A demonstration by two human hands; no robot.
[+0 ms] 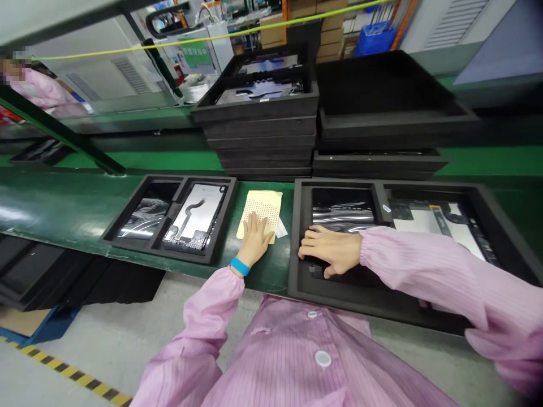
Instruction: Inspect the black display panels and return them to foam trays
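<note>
My left hand (253, 240) lies flat with spread fingers on a pale yellow sheet (263, 204) printed with rows of small dark dots. A small white slip (281, 228) sticks out from under that sheet. Over on the right, my right hand (330, 247) rests palm down on a glossy black display panel (343, 206) in the left compartment of a black foam tray (298, 271). Its fingers reach the panel's left edge and the thumb stands apart. My forearm partly covers a second panel (418, 219), with a silvery back and flex cable, in the right compartment.
Another black tray (146, 244) with two panels sits left on the green bench (63, 200). Behind stand a stack of trays (263, 127) and a big black tray (394, 127). A green post (55, 121) slants at left. A person in pink (46, 93) is beyond.
</note>
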